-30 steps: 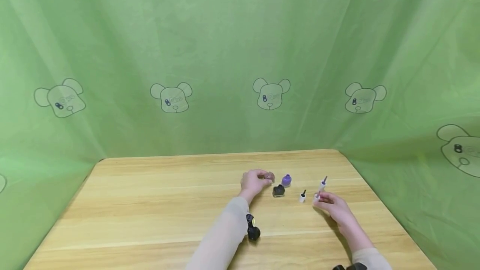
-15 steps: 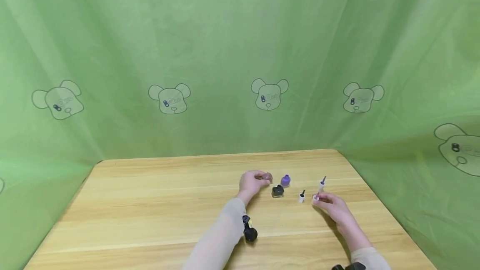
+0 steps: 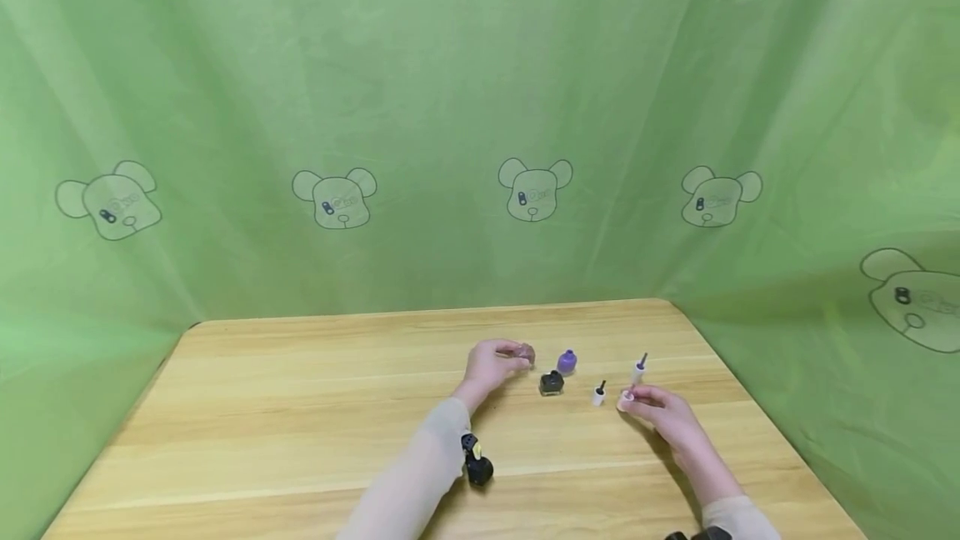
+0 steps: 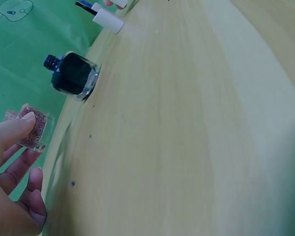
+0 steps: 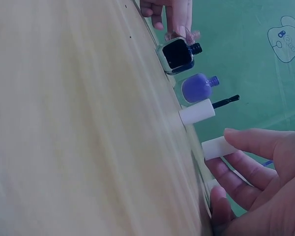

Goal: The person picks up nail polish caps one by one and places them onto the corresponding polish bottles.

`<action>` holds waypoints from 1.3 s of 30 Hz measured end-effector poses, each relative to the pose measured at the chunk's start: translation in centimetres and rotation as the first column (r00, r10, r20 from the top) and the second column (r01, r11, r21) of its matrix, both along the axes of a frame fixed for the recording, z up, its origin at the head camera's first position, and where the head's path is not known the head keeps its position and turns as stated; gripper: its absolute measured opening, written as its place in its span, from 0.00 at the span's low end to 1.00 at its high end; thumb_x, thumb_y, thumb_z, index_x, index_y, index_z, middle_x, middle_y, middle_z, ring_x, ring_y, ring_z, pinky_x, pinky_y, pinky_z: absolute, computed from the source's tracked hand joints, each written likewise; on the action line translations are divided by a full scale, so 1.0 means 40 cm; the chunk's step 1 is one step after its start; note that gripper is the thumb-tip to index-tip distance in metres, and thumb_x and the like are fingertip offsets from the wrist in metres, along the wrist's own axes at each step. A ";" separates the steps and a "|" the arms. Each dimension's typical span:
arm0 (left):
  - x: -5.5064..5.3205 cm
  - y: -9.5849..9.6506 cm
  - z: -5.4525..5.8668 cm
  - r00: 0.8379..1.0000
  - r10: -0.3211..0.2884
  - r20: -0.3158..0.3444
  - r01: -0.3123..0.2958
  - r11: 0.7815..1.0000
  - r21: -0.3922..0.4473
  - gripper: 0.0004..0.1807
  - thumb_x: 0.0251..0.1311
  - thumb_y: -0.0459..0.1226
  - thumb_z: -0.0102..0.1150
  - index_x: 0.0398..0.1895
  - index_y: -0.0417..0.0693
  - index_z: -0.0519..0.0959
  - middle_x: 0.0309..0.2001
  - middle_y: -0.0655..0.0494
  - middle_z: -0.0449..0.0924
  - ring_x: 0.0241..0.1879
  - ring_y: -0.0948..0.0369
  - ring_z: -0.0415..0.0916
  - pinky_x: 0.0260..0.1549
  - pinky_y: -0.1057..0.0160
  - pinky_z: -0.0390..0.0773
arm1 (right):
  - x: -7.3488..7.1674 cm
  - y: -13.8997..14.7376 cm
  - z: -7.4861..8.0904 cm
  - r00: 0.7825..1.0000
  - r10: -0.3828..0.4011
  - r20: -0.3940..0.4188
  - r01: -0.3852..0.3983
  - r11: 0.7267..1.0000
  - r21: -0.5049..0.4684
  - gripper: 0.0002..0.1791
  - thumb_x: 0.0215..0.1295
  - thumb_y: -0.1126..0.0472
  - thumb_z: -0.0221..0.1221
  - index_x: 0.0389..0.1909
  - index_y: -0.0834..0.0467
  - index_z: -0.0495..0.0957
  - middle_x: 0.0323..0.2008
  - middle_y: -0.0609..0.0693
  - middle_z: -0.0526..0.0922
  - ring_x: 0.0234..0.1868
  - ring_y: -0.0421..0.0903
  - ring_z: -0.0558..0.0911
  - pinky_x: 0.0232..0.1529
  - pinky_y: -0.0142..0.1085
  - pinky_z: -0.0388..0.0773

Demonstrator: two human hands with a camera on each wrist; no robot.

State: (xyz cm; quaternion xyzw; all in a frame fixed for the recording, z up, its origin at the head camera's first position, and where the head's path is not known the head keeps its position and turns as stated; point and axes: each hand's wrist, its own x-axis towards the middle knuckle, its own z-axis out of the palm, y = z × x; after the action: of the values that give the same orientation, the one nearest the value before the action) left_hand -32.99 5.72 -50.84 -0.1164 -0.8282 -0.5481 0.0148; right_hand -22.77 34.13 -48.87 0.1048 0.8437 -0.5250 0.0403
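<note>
My left hand (image 3: pixel 491 367) pinches a small clear nail polish bottle (image 4: pixel 38 130) of pink glitter between thumb and fingers; it has no cap on. To its right a black nail polish bottle (image 4: pixel 74 73) and a purple nail polish bottle (image 5: pixel 196 88) stand uncapped on the table. Between thumb and fingers, my right hand (image 3: pixel 667 417) holds a white cap (image 5: pixel 217 148), whose brush points up in the head view. Just left of that hand is a white cap with a black brush (image 5: pixel 199 113), brush upward. Behind the fingers stands another white cap with a purple brush (image 3: pixel 638 373).
The wooden table (image 3: pixel 300 423) ends at a green curtain (image 3: pixel 427 257) printed with bear heads, which also hangs along both sides. A black wrist camera (image 3: pixel 477 465) sits at the left sleeve. Tiny dark specks dot the tabletop in the left wrist view.
My left hand has moved a little left with the pink glitter bottle, widening its distance from the black one. The right hand stays in place with its cap. The head view has shifted slightly.
</note>
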 end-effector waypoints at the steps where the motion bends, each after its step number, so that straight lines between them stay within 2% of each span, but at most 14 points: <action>1: 0.001 -0.006 0.000 1.000 -0.002 0.000 0.002 1.000 0.001 0.17 0.47 0.40 0.74 0.43 0.46 0.85 0.44 0.51 0.87 0.41 0.60 0.83 0.45 0.64 0.81 | 0.001 0.002 0.001 1.000 0.000 0.004 0.000 1.000 0.008 0.29 0.61 0.54 0.65 0.58 0.67 0.72 0.61 0.64 0.75 0.65 0.62 0.69 0.64 0.61 0.64; 4: 0.003 -0.025 0.004 1.000 -0.002 0.000 0.002 1.000 0.004 0.17 0.47 0.40 0.74 0.43 0.46 0.85 0.44 0.51 0.87 0.40 0.60 0.83 0.43 0.65 0.81 | 0.005 0.005 0.006 1.000 -0.002 0.021 0.001 1.000 0.031 0.28 0.60 0.52 0.65 0.56 0.64 0.74 0.57 0.58 0.79 0.58 0.56 0.74 0.53 0.49 0.74; 6: 0.007 -0.039 0.009 1.000 -0.002 0.002 0.002 1.000 0.002 0.17 0.48 0.40 0.74 0.43 0.46 0.85 0.44 0.50 0.87 0.40 0.59 0.82 0.40 0.65 0.81 | 0.008 0.005 0.010 1.000 -0.001 0.029 0.000 0.999 0.038 0.28 0.60 0.51 0.66 0.56 0.63 0.75 0.54 0.54 0.81 0.53 0.49 0.75 0.46 0.39 0.73; 8: 0.010 -0.053 0.015 1.000 -0.005 0.007 0.005 1.000 -0.001 0.17 0.49 0.40 0.74 0.43 0.46 0.85 0.44 0.50 0.87 0.39 0.59 0.82 0.38 0.65 0.80 | 0.012 0.003 0.013 0.999 0.004 0.034 -0.005 0.999 0.038 0.28 0.59 0.52 0.66 0.56 0.63 0.75 0.53 0.51 0.82 0.48 0.44 0.75 0.43 0.34 0.71; 15: 0.022 -0.108 0.031 1.000 -0.007 0.001 0.007 1.000 0.006 0.18 0.50 0.40 0.73 0.44 0.46 0.85 0.45 0.49 0.87 0.34 0.62 0.79 0.34 0.66 0.79 | 0.028 -0.011 0.028 0.999 0.027 0.028 -0.027 0.999 0.022 0.27 0.59 0.53 0.66 0.55 0.63 0.75 0.45 0.42 0.83 0.42 0.41 0.75 0.39 0.35 0.72; 20: 0.037 -0.144 0.047 1.000 -0.012 0.029 0.011 1.000 0.028 0.18 0.51 0.41 0.72 0.46 0.48 0.85 0.44 0.49 0.86 0.32 0.63 0.76 0.31 0.66 0.77 | 0.039 -0.027 0.043 0.999 0.043 0.015 -0.043 0.999 0.002 0.25 0.59 0.56 0.66 0.53 0.64 0.76 0.41 0.39 0.82 0.40 0.40 0.76 0.36 0.34 0.74; 26: 0.058 -0.185 0.047 0.999 -0.020 0.030 0.020 1.000 0.013 0.18 0.50 0.42 0.73 0.46 0.47 0.85 0.43 0.49 0.86 0.30 0.63 0.74 0.26 0.66 0.75 | 0.049 -0.046 0.049 0.996 0.086 -0.026 -0.085 0.996 0.027 0.23 0.59 0.58 0.66 0.52 0.65 0.76 0.42 0.45 0.83 0.38 0.37 0.77 0.33 0.34 0.75; 30: 0.073 -0.204 0.042 1.000 -0.028 0.010 0.028 1.000 -0.014 0.18 0.50 0.42 0.73 0.45 0.48 0.85 0.43 0.50 0.86 0.29 0.63 0.74 0.27 0.67 0.75 | 0.058 -0.063 0.056 0.994 0.105 -0.043 -0.103 0.994 0.034 0.22 0.58 0.59 0.66 0.51 0.66 0.77 0.43 0.48 0.83 0.37 0.36 0.77 0.34 0.33 0.75; 39: 0.105 -0.232 0.046 0.999 -0.033 0.030 0.032 0.999 0.033 0.19 0.49 0.41 0.73 0.45 0.46 0.85 0.43 0.49 0.86 0.28 0.65 0.73 0.28 0.68 0.74 | 0.065 -0.109 0.074 0.979 0.173 -0.105 -0.165 0.983 0.077 0.22 0.56 0.60 0.67 0.50 0.66 0.78 0.43 0.55 0.83 0.37 0.39 0.75 0.38 0.31 0.73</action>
State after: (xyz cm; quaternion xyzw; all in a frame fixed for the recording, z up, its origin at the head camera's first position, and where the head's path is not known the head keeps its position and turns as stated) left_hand -28.78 -3.57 -49.01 -0.1212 -0.8174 -0.5631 -0.0048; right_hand -20.17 29.77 -45.90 0.0047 0.8679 -0.4956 0.0341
